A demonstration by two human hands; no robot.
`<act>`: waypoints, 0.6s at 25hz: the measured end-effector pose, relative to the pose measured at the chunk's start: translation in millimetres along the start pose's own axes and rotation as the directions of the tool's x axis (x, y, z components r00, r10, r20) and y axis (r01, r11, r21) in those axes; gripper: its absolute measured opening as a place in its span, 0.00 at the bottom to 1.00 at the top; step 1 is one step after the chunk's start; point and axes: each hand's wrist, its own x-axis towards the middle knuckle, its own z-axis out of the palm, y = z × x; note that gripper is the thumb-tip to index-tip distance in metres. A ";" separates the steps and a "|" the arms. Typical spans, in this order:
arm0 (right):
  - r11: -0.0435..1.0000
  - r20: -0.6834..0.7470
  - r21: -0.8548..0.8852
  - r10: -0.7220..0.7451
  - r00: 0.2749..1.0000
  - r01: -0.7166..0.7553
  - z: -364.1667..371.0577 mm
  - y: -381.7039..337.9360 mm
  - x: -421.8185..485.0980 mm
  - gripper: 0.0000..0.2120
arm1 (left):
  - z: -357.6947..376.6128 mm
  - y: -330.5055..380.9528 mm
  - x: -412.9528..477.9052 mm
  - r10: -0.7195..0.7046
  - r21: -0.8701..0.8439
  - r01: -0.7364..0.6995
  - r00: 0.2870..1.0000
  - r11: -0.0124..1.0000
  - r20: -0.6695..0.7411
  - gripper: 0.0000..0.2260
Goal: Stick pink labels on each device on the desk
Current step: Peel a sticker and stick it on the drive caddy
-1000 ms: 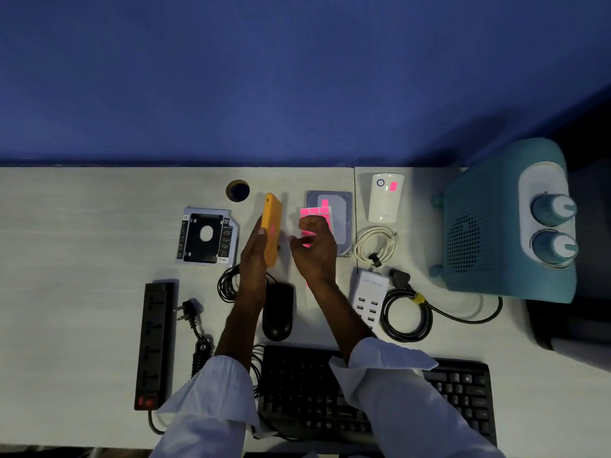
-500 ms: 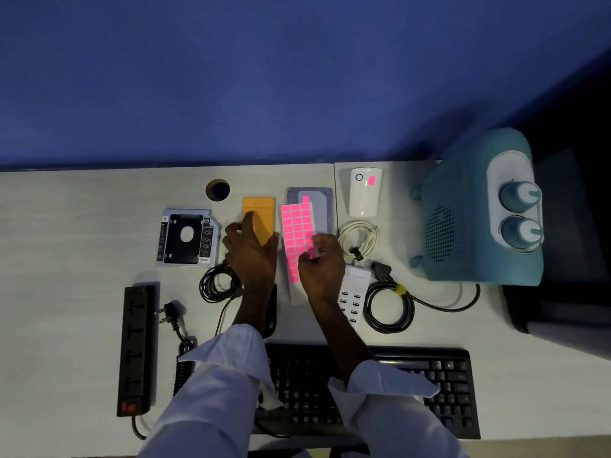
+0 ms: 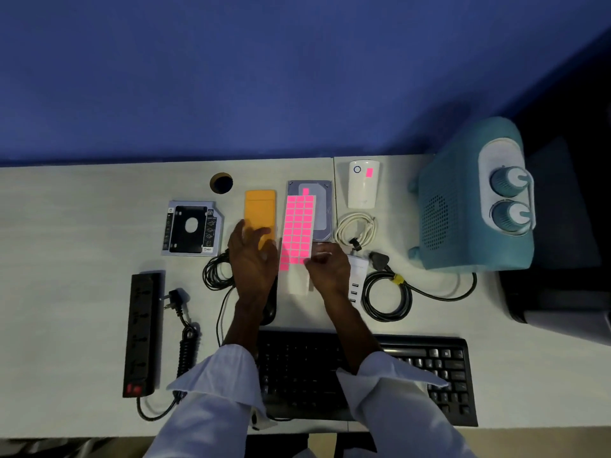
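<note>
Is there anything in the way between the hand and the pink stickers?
Nothing visible. The right hand is already at the lower edge of the pink label sheet, fingers touching it. The left hand hovers beside it over the orange device.

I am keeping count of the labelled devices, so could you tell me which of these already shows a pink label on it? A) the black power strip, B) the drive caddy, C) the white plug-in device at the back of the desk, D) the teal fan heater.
C: the white plug-in device shows a small pink label near its top; none is visible on the other three.
</note>
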 end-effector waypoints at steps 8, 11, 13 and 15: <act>0.967 -0.066 0.243 -0.059 0.996 0.073 -9.3 0.0 -2.9 0.16 | -14.8 21.6 -39.1 -0.240 -0.397 0.366 0.912 0.842 0.332 0.09; 0.968 -0.123 -0.010 -0.250 0.960 0.251 -13.9 -1.5 -15.7 0.15 | -19.5 18.4 -39.6 -0.257 -0.493 0.411 0.900 0.767 0.351 0.09; 0.887 -0.047 -0.152 -0.446 0.894 0.435 -16.0 -3.7 -26.3 0.12 | -23.1 19.6 -39.8 -0.250 -0.524 0.408 0.904 0.748 0.346 0.09; 0.834 0.068 -0.172 -0.521 0.851 0.524 -15.0 -3.7 -33.7 0.10 | -24.1 21.0 -39.1 -0.229 -0.544 0.389 0.913 0.744 0.339 0.09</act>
